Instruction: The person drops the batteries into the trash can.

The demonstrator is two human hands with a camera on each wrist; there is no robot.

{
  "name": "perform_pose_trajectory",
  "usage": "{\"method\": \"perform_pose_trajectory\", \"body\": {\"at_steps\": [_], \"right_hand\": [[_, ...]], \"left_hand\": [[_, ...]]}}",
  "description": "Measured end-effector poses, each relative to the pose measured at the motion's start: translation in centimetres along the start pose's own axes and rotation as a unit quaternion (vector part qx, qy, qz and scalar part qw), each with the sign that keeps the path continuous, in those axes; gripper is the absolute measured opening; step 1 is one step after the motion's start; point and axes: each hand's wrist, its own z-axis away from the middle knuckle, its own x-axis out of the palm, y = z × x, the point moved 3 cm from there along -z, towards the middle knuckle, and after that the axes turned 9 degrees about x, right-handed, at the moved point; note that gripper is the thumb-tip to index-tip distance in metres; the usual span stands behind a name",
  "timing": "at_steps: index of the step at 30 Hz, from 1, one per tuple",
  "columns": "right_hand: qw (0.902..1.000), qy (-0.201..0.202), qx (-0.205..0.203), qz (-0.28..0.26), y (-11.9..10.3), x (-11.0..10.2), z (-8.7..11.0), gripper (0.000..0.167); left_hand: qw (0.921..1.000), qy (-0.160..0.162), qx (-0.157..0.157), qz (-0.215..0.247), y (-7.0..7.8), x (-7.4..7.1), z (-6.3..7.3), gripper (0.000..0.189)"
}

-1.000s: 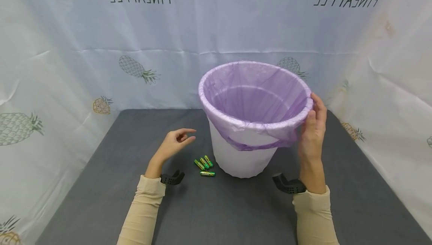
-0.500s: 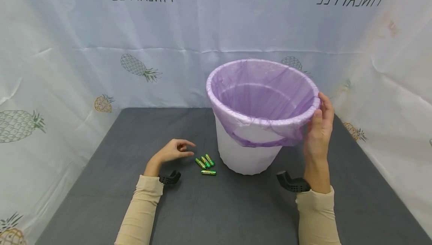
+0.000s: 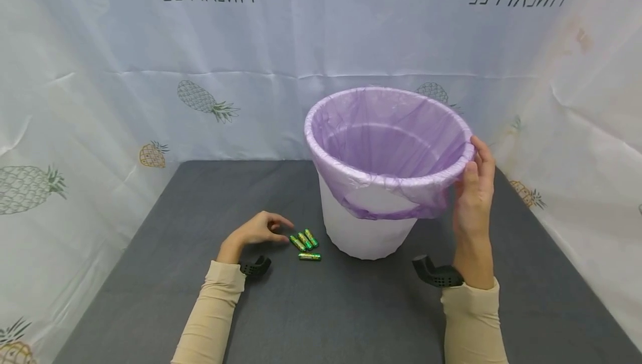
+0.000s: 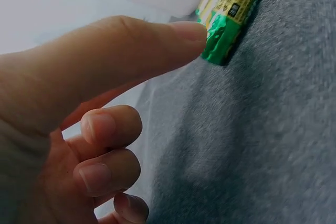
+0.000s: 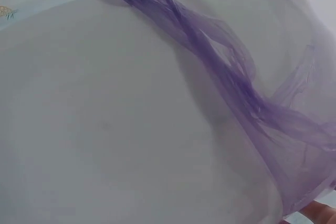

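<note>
My right hand (image 3: 473,202) grips the right rim of a white trash can (image 3: 363,238), thumb on the near side. A thin purple trash bag (image 3: 383,149) lines the can and folds down over its rim. In the right wrist view the bag's gathered edge (image 5: 231,82) hangs across the can's wall, with only a bit of finger showing at the bottom. Left of the can, my left hand (image 3: 257,229) hovers low, thumb and index finger apart. Its thumb tip overlaps the end of a green-and-gold battery (image 4: 226,30) in the left wrist view; the other fingers curl loosely.
Two more batteries (image 3: 308,238) lie side by side with that one, and a single battery (image 3: 309,256) lies crosswise nearer me. The dark grey table (image 3: 346,314) is enclosed by a pineapple-print curtain (image 3: 281,35) at the back and sides.
My left hand has come down toward the batteries, its fingertips now beside the leftmost one. My right hand keeps its hold on the rim; the can sits slightly farther right in view.
</note>
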Motion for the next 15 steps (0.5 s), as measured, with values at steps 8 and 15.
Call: {"method": "perform_pose_trajectory", "body": {"at_steps": [8,15], "right_hand": [[1.0,-0.001,0.001,0.005,-0.3,0.1,-0.3,0.039],[0.9997,0.002,-0.005,0.026,-0.2,-0.1,0.0,0.038]], "left_hand": [[0.9993,-0.013,0.018,-0.03,-0.1,0.6,-0.5,0.027],[0.9995,-0.021,-0.001,-0.024,-0.5,1.2,-0.7,0.022]]}}
